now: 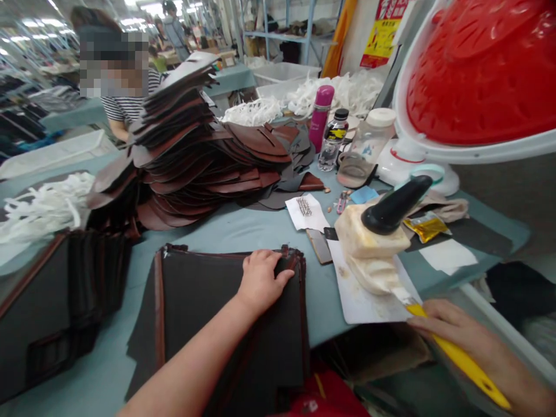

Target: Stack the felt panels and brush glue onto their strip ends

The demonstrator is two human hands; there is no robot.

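The left hand [264,281] lies spread and palm down on a flat stack of dark leather panels [217,310] edged with brown strips, its fingertips just short of the stack's far edge. The stack sits on the pale blue worktop [243,231], directly under the hand, with its long edges running away from the person.

The right hand [456,333] is closed around a yellow-handled applicator [464,359], whose tip is too coated to tell bristle from blade. The handle's long axis runs from the lower right up and to the left, with the pale tip at or just beside the lower end of a cream-crusted block [369,255]. That block rests on a smeared white paper sheet [360,304], and a black tapered knob [393,205] juts from it. The right hand is much nearer the block; the left is well apart from it.

Beyond them rises a tall pile of brown leather pieces [182,145], with a magenta flask [320,119] and a clear water bottle [332,142] behind the paper sheet. A co-worker in a striped shirt [125,109] stands farther back.
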